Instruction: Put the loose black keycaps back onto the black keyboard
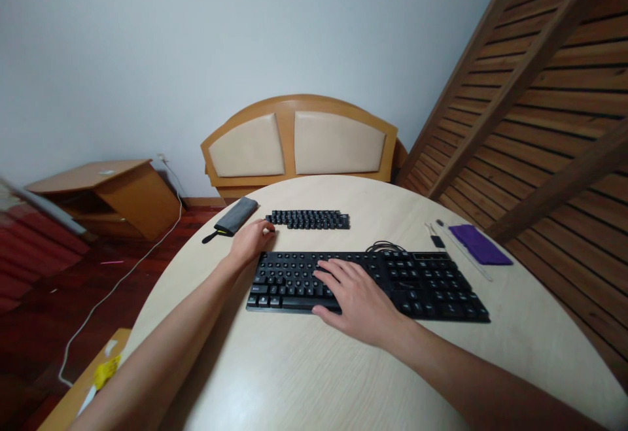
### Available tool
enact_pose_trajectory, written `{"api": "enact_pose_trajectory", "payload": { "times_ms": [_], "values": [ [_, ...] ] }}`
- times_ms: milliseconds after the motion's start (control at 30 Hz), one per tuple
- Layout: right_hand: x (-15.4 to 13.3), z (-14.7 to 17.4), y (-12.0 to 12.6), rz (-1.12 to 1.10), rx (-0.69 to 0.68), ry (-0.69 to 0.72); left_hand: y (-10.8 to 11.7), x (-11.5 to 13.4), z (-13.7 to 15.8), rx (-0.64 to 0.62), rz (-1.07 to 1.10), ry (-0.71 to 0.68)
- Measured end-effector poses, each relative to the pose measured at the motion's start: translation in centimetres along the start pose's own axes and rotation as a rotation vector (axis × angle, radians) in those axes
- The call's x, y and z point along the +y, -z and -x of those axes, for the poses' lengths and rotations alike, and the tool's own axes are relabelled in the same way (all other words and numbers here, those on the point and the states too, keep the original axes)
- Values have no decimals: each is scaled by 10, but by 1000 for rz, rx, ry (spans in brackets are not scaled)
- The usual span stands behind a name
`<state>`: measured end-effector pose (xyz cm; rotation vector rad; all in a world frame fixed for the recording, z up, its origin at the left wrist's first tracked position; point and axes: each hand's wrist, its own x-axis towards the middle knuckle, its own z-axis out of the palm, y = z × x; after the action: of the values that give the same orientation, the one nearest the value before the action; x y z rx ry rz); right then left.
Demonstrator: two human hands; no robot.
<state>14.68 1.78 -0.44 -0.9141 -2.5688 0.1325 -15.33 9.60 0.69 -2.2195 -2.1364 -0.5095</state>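
Note:
A black full-size keyboard (432,287) lies across the table in front of me. My right hand (356,297) rests palm down over its middle keys with the fingers spread, hiding part of the rows. Behind the keyboard, loose black keycaps (314,220) stand in tight rows on the tabletop. At the left end of these rows is my left hand (252,238), thumb and fingertips pinched on a small black keycap (271,230), mostly covered by the fingers. A grey pouch (238,216) with a black strap lies just beyond my left hand.
On the right of the round table (294,365) are a purple cloth (479,245), a thin pale stick (466,252) and a small wire tool with a black part (436,241). A black cable (386,246) lies coiled behind the keyboard. A wooden headboard (299,101) stands beyond.

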Motion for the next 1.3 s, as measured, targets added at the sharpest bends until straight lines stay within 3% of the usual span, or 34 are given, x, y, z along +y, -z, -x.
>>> {"api": "enact_pose_trajectory", "payload": {
  "times_ms": [167, 267, 400, 1300],
  "values": [
    [0, -1, 1, 3, 3, 4, 14, 14, 32, 22, 108, -12],
    [0, 0, 0, 1, 6, 0, 20, 29, 60, -28, 356, -199],
    [1, 0, -1, 0, 12, 4, 23, 39, 85, -107, 439, -359],
    [1, 0, 1, 1, 3, 6, 27, 36, 87, -173, 439, -514]
  ]
}}
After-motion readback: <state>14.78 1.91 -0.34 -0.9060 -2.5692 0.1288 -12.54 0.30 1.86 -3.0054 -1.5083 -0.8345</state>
